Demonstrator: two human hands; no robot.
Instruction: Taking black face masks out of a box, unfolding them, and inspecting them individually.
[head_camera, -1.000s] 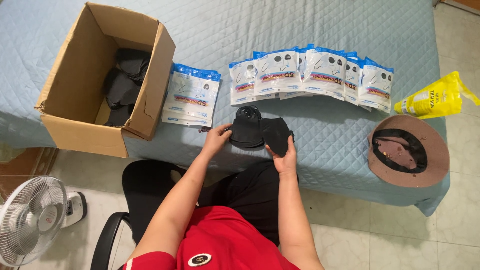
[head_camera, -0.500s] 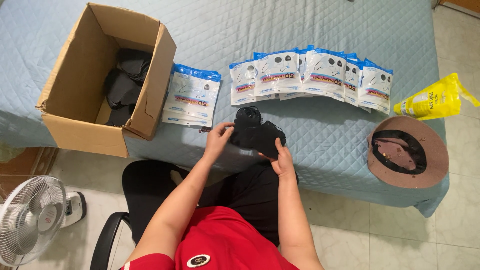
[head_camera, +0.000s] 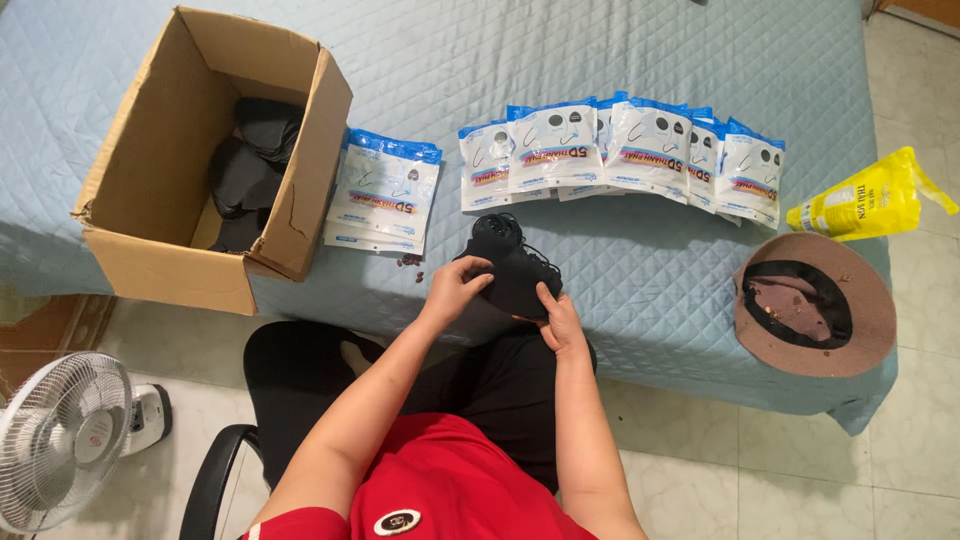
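Head view: both hands, left hand (head_camera: 455, 290) and right hand (head_camera: 560, 320), pinch a black mask stack (head_camera: 510, 265) at frame centre on the quilted bed (head_camera: 650, 290). Packets (head_camera: 620, 150) lie above, cardboard box (head_camera: 160, 250) upper left, hat (head_camera: 815, 305) right.

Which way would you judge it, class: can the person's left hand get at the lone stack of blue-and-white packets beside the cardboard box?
Probably yes: the left hand holds the black masks, but only bare quilt lies between it and the stack of packets.

Open cardboard box (head_camera: 150, 260), brown hat (head_camera: 815, 305), yellow bag (head_camera: 865, 200), white fan (head_camera: 60, 440), quilted blue bedcover (head_camera: 640, 60).
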